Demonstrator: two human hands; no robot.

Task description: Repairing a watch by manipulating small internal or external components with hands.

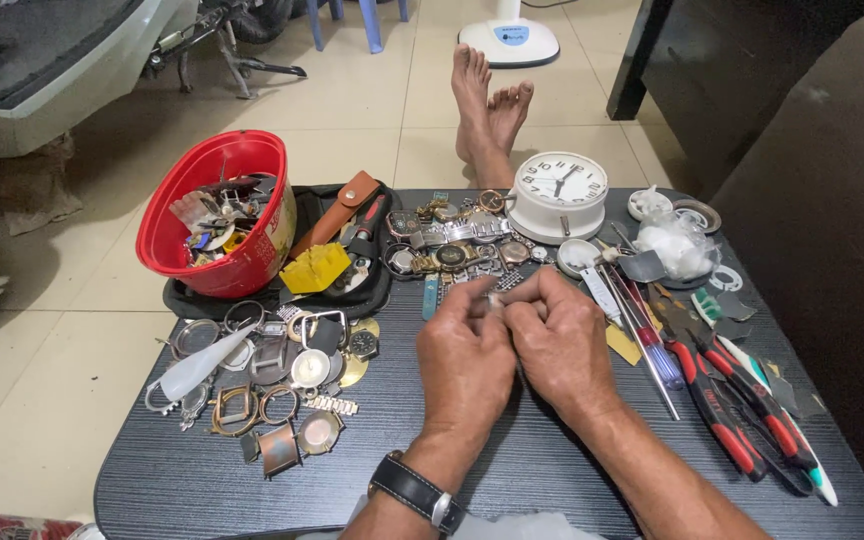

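Left hand [464,352] and right hand [559,340] met mid-table [512,470], fingertips pinched shut together on a small metal part [495,297], barely visible between them.

**Soft, even daylight over a sharp, wide view**

Light is bright and diffuse, seemingly from the upper left, where the pale tiled floor [352,130] gleams faintly. Shadows are soft: a gentle one under the glossy red plastic bowl [214,215], another beneath the two hands. The dark striped tabletop [512,470] shows a mild sheen. Focus holds across the middle; the edges bow slightly, and the right side falls dim
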